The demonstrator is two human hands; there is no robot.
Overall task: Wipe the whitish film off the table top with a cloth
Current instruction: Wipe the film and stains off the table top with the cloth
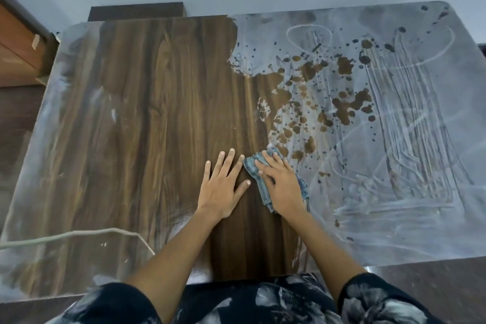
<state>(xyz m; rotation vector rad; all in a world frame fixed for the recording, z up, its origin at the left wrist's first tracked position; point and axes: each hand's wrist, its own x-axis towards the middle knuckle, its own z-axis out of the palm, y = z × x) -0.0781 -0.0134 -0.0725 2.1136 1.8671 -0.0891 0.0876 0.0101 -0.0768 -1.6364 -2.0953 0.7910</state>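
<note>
The wooden table top shows dark bare grain across its middle and left. A whitish film with streaks and brown splash marks covers its right half, and a thinner haze lies along the left edge. A small blue-grey cloth lies crumpled at the border between bare wood and film. My right hand presses flat on the cloth, fingers spread over it. My left hand rests flat on the bare wood just left of the cloth, fingers apart, holding nothing.
A pale cord crosses the near left corner of the table. A dark wooden block stands behind the far edge against the grey wall. Brown cabinet drawers sit at the far left.
</note>
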